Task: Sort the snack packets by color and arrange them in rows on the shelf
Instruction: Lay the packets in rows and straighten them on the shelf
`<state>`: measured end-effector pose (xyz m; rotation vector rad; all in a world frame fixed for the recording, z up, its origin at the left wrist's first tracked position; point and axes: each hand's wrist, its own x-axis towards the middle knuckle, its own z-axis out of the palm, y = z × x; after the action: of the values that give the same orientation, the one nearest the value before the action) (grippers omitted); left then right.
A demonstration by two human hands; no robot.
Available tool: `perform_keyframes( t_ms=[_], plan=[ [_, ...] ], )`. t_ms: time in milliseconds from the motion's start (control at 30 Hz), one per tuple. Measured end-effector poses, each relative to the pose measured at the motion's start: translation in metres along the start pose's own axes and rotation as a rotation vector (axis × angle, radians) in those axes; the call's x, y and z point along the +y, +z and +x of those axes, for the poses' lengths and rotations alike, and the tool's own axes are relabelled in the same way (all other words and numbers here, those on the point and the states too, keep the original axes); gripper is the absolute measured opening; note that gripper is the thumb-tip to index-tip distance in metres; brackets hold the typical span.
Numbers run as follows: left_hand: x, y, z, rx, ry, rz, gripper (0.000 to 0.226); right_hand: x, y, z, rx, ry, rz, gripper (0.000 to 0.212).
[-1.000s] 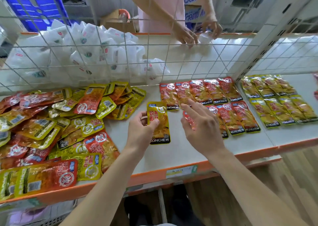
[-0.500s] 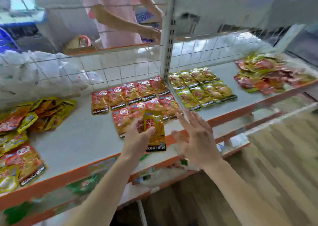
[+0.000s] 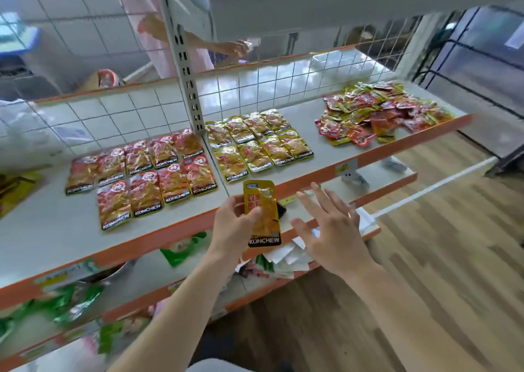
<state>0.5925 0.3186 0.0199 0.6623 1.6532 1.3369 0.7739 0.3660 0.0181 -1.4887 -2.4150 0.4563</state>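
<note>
Yellow snack packet (image 3: 262, 215) stands upright in the left hand (image 3: 231, 228), pinched at its left edge between the thumb and curled fingers, with its black KONCHEW band at the bottom. It is held in the air just in front of the orange front edge of the shelf (image 3: 56, 230), touching nothing else. The right hand (image 3: 334, 230) hovers just beside the packet on its right, apart from it. It holds nothing, and its fingers are straight and spread.

On the shelf beyond the hands, the red packets (image 3: 141, 178) lie flat in two rows, five at the back and four in front, edges touching or slightly overlapping. To their right, past the foot of the slotted upright post (image 3: 185, 68), the yellow packets (image 3: 261, 142) lie in two rows of four. Further right, well apart from both groups, a loose mixed pile (image 3: 377, 113) of red and yellow packets sits near the shelf's far end.

A wire grid (image 3: 113, 116) backs the shelf, and behind it another person's hand (image 3: 232, 48) holds something small. Green packets (image 3: 181, 251) lie on the shelf below, over a wooden floor (image 3: 439, 258).
</note>
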Motion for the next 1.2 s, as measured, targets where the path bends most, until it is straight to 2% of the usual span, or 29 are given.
perform_keyframes(
  t_ms=[433, 667, 933, 1000, 1200],
  plan=[
    [0.016, 0.062, 0.062, -0.014, -0.02, 0.003, 0.017, 0.059, -0.014, 0.066, 0.001, 0.017, 0.042, 0.055],
    [0.041, 0.114, 0.122, -0.071, 0.016, 0.018, 0.019, 0.089, -0.033, 0.125, 0.05, 0.019, -0.018, 0.054],
    [0.032, 0.142, 0.156, -0.064, 0.075, 0.053, 0.019, 0.114, -0.028, 0.163, 0.059, 0.051, -0.03, 0.053],
    [0.03, 0.144, 0.16, -0.038, 0.088, 0.088, 0.024, 0.118, -0.025, 0.169, 0.047, 0.032, -0.025, 0.053],
    [0.031, 0.156, 0.168, -0.049, 0.211, 0.205, 0.064, 0.139, -0.018, 0.198, 0.002, -0.022, -0.013, 0.054]
  ],
)
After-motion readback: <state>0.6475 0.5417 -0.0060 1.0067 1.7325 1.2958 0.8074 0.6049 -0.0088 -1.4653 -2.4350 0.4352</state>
